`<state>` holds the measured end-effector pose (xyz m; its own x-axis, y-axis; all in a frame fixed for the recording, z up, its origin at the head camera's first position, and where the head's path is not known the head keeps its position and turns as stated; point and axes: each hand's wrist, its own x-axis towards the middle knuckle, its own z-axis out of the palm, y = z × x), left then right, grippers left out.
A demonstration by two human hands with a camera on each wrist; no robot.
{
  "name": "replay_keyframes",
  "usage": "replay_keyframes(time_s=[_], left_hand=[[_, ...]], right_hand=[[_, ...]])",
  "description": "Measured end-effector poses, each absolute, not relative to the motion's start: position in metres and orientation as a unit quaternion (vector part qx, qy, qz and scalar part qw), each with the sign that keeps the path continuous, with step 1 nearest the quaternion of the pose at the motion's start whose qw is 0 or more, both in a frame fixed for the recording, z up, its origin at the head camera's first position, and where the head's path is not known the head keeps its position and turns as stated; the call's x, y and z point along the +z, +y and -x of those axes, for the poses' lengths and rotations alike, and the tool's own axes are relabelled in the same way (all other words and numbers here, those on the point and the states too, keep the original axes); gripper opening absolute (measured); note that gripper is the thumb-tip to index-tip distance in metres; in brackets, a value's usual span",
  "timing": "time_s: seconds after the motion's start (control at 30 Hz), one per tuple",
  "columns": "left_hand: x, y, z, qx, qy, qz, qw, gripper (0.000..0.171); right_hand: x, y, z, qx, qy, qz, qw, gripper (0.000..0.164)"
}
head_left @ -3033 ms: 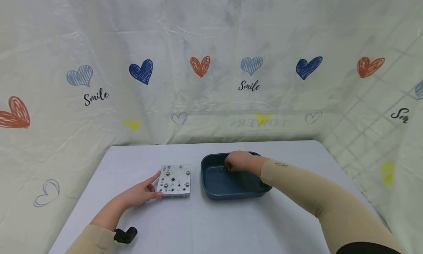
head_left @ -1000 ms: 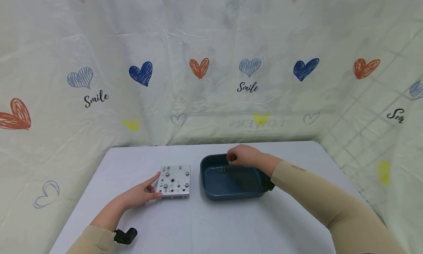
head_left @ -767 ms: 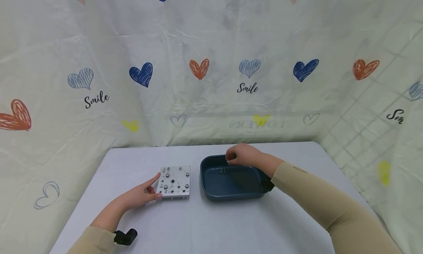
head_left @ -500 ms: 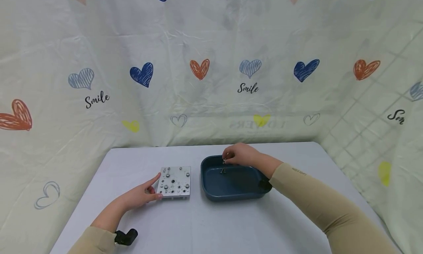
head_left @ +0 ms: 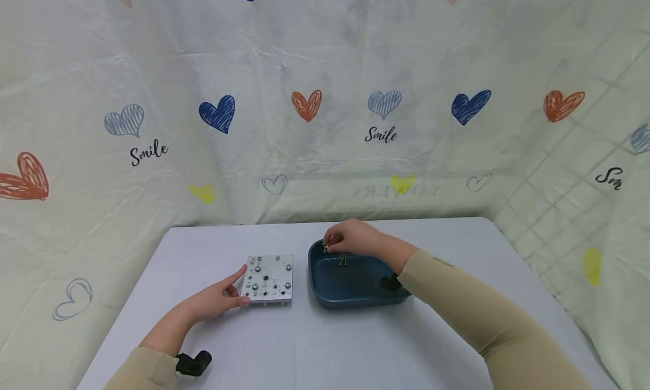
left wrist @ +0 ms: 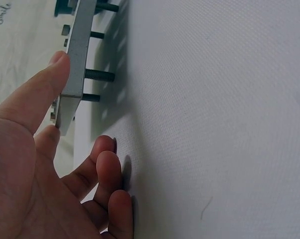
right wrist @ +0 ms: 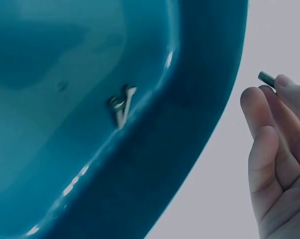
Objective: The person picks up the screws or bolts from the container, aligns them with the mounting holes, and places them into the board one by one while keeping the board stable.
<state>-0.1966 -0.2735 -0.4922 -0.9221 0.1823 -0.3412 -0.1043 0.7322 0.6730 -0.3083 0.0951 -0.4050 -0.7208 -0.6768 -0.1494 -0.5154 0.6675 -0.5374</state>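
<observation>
1 metal plate (left wrist: 79, 50), L wrist view: prob. stiff, fairly heavy; best taken by the edges, clear of the studs (left wrist: 100, 75) below. L hand (left wrist: 40, 169) grips it there, thumb + index.

R wrist view: R hand (right wrist: 287, 169) pinches a bolt (right wrist: 267, 78), thread end showing; likely hard, light, slippery, so hold nr. the head. 2 loose bolts (right wrist: 119, 105) lie in the tray (right wrist: 205, 99).

Head view: plate on table (head_left: 304, 345), L of tray; R hand + bolt over tray's far-L corner, further L vs. 0.5 s ago. L hand, plate: same spot.
</observation>
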Motion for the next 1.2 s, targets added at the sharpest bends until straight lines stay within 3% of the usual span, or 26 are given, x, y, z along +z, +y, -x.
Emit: replay_keyframes(time_s=[0.7,1.2], left_hand=[[-0.49,-0.276,0.198,0.358,0.91,-0.051,0.205,0.097],[-0.494,-0.277,0.198,0.357,0.912,-0.024,0.2,0.094]], right_hand=[[-0.409,0.007,0.297,-0.219,0.881,0.373,0.19,0.02],[-0.425,-0.055,0.288,-0.178,0.886,0.37,0.214,0.014]])
